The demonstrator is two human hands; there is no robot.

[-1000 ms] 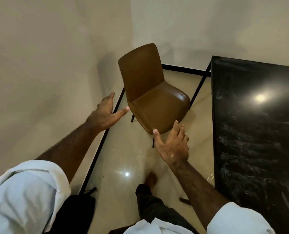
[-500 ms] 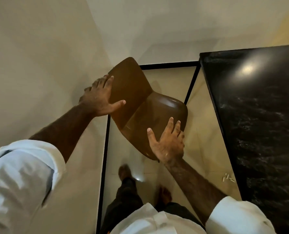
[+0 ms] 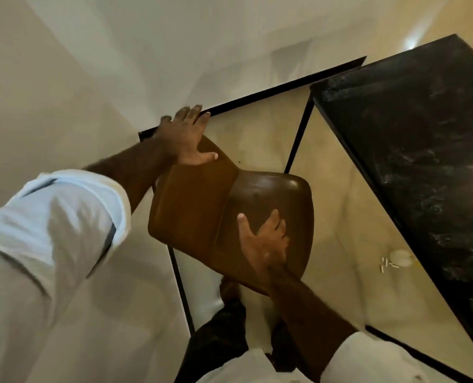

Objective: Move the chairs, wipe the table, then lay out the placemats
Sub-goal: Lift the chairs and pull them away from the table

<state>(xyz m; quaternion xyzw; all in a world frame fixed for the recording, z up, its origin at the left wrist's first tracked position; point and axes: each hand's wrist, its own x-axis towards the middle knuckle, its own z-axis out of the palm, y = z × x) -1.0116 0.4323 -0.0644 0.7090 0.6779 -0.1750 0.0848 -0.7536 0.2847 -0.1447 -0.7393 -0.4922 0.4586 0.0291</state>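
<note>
Item: brown leather-look moulded chair, seen from above, backrest on the wall side, seat on the table side.
Position: over the glossy cream floor, between the wall's black skirting strip and the left edge of the black marble-patterned table; apart from the table; legs hidden beneath the seat, so contact with the floor not determinable.
Left hand: at the backrest's top edge; thumb laid on the front face, fingers reaching over the top toward the rear; backrest clasped between them.
Right hand: on the seat's near edge; fingers straight and spread wide, flat upon the seat surface, thumb splayed left; nothing enclosed.
Clothing: white rolled sleeves on both arms; dark trousers below.
Floor debris: several small white stubs just beside the table's left edge.
</note>
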